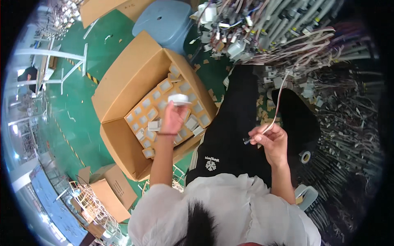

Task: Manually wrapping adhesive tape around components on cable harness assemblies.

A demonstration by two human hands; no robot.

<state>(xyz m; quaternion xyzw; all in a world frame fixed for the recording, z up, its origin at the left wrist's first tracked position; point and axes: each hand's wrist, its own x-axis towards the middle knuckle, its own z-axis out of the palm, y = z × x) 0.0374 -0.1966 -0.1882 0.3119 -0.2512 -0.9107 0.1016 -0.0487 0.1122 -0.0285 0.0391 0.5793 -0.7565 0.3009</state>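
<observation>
Over the open cardboard box, my left hand is closed on a small white plastic housing. Below it the box holds several rows of white pieces set in tan cardboard dividers, with a few loose white pieces lying on top. My right hand pinches a thin white and brown cable above my lap, its small dark connector sticking out past my fingertips. From there the cable runs up toward the heap of wires at the upper right.
Bundled grey cables crowd the upper right and right side. A blue plastic stool stands beyond the box. Another carton with white wires is at lower left. Cardboard scraps litter the green floor. A tape roll lies right of my legs.
</observation>
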